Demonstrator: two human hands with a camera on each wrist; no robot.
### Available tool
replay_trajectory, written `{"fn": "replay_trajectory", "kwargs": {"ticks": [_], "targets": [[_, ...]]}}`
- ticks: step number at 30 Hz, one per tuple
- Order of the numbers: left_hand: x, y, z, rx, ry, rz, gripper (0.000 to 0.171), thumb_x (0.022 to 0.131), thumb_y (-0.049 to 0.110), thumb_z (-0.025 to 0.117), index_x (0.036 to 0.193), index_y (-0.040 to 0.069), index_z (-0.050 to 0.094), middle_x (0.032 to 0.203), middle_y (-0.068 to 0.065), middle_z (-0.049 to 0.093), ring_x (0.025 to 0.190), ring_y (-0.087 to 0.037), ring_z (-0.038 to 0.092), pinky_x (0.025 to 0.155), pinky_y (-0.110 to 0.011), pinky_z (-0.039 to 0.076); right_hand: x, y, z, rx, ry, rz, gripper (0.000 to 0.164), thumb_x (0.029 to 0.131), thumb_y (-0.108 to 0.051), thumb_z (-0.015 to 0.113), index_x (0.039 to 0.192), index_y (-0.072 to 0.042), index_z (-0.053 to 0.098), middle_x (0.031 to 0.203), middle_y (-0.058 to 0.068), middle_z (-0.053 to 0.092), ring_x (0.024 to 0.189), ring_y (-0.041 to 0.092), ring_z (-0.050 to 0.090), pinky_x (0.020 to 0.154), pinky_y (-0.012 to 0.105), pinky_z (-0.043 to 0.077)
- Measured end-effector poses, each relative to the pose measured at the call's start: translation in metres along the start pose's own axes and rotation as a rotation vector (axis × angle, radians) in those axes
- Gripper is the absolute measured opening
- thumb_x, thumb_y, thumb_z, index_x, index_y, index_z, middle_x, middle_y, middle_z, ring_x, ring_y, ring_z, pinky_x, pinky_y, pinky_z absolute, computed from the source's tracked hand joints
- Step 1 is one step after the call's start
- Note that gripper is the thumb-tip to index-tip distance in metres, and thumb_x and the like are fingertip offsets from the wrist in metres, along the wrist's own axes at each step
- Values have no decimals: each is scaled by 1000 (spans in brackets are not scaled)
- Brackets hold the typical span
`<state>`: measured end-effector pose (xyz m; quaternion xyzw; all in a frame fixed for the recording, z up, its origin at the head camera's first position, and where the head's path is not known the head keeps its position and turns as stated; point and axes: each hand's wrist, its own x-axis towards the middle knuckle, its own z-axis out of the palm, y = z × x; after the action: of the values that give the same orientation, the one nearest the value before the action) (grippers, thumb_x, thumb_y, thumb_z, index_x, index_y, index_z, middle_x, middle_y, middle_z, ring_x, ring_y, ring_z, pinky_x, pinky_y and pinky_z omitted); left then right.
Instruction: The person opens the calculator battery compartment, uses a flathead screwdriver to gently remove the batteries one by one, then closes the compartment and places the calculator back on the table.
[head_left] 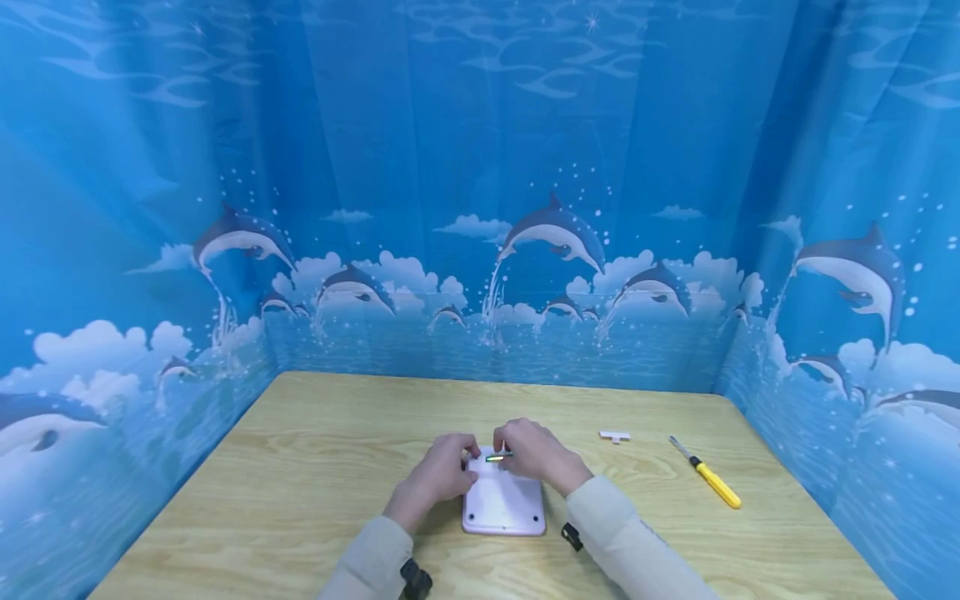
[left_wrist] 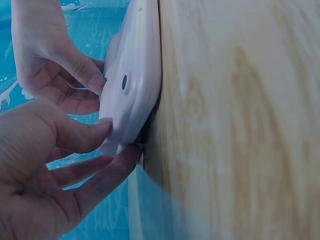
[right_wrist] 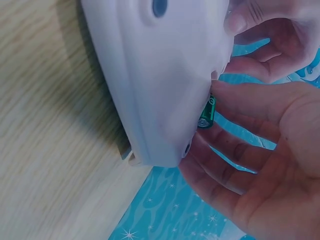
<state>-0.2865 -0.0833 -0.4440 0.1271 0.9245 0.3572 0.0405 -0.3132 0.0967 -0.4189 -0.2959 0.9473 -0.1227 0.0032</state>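
A pale pink calculator [head_left: 504,506] lies face down on the table, its back with dark round feet turned up. At its far left corner my left hand [head_left: 442,471] grips the edge; the left wrist view shows the thumb on the back and a fingertip under the rim. Over the far end, my right hand [head_left: 536,454] pinches a small green battery [right_wrist: 207,114] between thumb and fingers, and other fingertips touch the calculator's edge. The battery's inner end and the compartment are mostly hidden by the fingers.
On the wooden table [head_left: 337,433], a small pale T-shaped battery cover [head_left: 615,436] lies right of the hands. Farther right is a screwdriver [head_left: 716,483] with a yellow handle. A blue dolphin-print curtain [head_left: 480,167] encloses the back and sides.
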Motion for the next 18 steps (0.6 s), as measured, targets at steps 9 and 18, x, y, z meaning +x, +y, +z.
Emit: {"fn": "replay_trajectory", "kwargs": {"ticks": [9,18], "targets": [[2,1,2,11,-5,-13,20,86,-2,74,103,7,67,89,-4,62,74,-17,57,60,-27,50,-3,-2,-2,15,5,14,16,85,-7,81,100,-6,76,98,10,76,85,19,70,73,30,59],[3,-2,2,11,3,-15,21,86,-2,74,103,8,67,89,-4,62,73,-17,57,59,-27,49,0,-5,-3,5,-14,21,12,86,-7,80,97,-7,76,97,8,76,84,16,69,72,26,58]]}}
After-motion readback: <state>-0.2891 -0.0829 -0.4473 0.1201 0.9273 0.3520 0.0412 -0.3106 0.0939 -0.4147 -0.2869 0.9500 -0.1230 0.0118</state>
